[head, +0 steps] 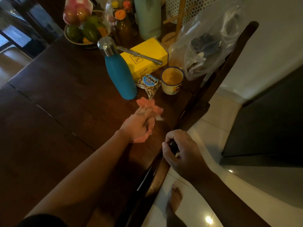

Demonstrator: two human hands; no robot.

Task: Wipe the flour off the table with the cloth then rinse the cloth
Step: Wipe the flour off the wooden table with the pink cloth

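Table [57, 95]: dark wood; fills the left and centre of the view. All loose items stand toward its far right corner.
Chair [229, 63]: dark wood; its back stands against the right edge of the table.
Plastic bag [213, 38]: clear and crumpled, with dark contents; sits at the far right edge, just beside the chair back.
Fruit bowl [85, 45]: at the far edge, holding green and orange fruit.
Flask [147, 17]: pale green, upright, at the far edge behind the box.
Box [147, 49]: yellow, lying flat between the flask and the mug.
Bottle [119, 74]: blue with a metal cap, upright, touching or just beside the box.
Left hand [139, 123]: palm down on the table near the right edge, fingers closed on the cloth.
Right hand [182, 153]: fingers curled round a dark rail [173, 145] at the right edge of the table. Whether the rail belongs to the table or to a chair cannot be told.
Cloth [154, 106]: pink, bunched under and ahead of the left hand, just in front of the bottle and the packet.
Mug [170, 89]: cream enamel, upright, near the right edge.
Snack packet [149, 82]: clear, between the bottle and the mug.
Knife [139, 55]: lies on top of the box.
Pale patch [159, 119]: touches the cloth; flour or cloth cannot be told.
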